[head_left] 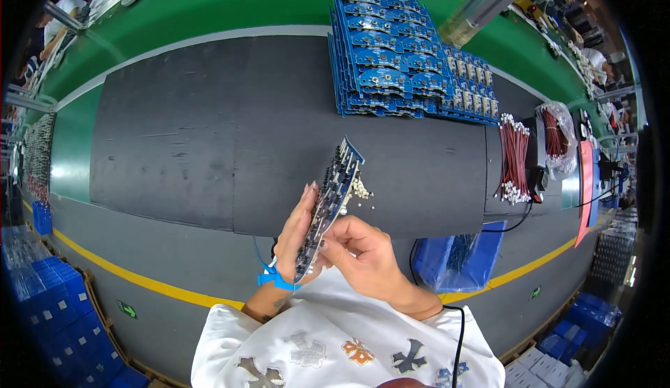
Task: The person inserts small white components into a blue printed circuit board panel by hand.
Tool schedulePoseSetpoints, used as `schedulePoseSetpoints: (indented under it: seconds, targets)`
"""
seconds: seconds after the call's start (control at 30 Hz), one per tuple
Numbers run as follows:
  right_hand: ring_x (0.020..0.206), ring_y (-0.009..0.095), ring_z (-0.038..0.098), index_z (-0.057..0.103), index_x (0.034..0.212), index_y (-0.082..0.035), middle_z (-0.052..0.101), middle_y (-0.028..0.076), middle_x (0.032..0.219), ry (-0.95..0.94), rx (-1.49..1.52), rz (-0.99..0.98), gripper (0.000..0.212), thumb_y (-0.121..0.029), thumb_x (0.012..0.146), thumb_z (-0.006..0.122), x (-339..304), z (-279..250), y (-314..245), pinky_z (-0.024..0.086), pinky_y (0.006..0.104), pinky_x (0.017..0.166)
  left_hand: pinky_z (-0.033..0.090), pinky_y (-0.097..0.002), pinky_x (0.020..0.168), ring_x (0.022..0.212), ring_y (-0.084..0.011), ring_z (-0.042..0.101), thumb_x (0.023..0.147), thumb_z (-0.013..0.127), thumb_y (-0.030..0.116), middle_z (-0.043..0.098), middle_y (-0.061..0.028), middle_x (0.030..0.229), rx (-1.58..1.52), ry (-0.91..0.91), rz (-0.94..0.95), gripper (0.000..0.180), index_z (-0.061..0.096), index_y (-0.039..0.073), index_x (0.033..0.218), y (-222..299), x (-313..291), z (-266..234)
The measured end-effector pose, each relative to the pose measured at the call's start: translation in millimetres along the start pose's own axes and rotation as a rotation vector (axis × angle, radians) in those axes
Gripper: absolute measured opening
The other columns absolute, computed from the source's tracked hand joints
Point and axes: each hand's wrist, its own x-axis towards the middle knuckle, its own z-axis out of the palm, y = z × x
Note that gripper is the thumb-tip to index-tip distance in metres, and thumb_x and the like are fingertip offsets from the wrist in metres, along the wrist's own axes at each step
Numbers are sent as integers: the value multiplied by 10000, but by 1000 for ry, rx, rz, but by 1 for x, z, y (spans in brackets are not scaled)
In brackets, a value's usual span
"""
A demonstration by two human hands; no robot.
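Observation:
A blue circuit board panel point(328, 210) crowded with components stands tilted nearly on edge above the front of the black mat. My left hand point(294, 238), with a blue band at its wrist, supports the panel from the left side. My right hand point(370, 255) is closed at the panel's lower right side, thumb and forefinger pinched against it. Whatever small part may be between those fingertips is hidden. Small cream-white connectors point(361, 190) lie loose on the mat just behind the panel.
Stacked blue circuit boards point(391, 46) stand at the back, with more boards point(471, 88) beside them. To the right lie red wire bundles point(514, 158) with white ends and a bagged bundle point(557, 140). A blue plastic-lined bin point(457, 262) sits below the black mat point(174, 130).

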Motion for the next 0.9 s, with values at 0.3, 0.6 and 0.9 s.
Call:
schedulePoseSetpoints:
  seconds: [0.3,0.6,0.9]
  targets:
    - [655,84,593,570,891,19,625,56,737,129,-130,34,96,-64,846,587,3,-23,14,489,222,575,393,-304,900,1074,-216,505,894,395,19,494,-164,1203,-243,402,-770,366,379,-79,1246,24,-5,-5]
    - [552,95,555,614,861,40,604,89,732,153,-359,-340,149,20,724,669,14,-23,4,434,214,507,351,-404,960,1118,-381,474,838,437,-23,440,-268,1233,-87,77,-498,398,390,-84,1228,13,-8,-6]
    - [699,76,572,550,917,41,602,57,804,12,191,-7,90,-11,846,569,-4,2,-12,478,210,599,314,-595,949,1143,-456,432,729,687,183,424,-293,1226,82,-56,-47,641,378,-55,1237,7,8,-3]
